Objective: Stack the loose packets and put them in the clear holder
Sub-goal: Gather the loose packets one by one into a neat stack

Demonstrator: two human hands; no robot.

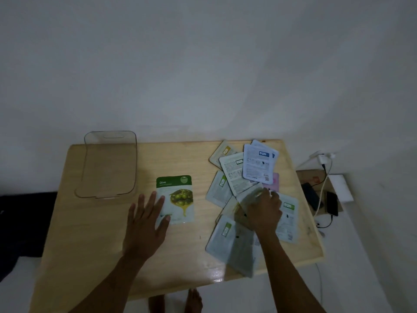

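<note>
A green and white packet marked Olive (178, 195) lies face up in the middle of the wooden table (94, 233). My left hand (144, 224) rests flat, fingers spread, over its left edge. Several loose packets (239, 175) lie scattered and overlapping on the right side, mostly face down. My right hand (264, 211) is among them, fingers pinched on the edge of a pale packet (250, 196). The clear holder (108, 166) stands empty at the table's far left corner.
A white wall runs behind the table. On the floor to the right lie a cardboard piece (313, 177), a dark phone (331, 203), a charger with white cables (325, 159) and a white block (341, 188). My bare feet (176, 300) show below the front edge.
</note>
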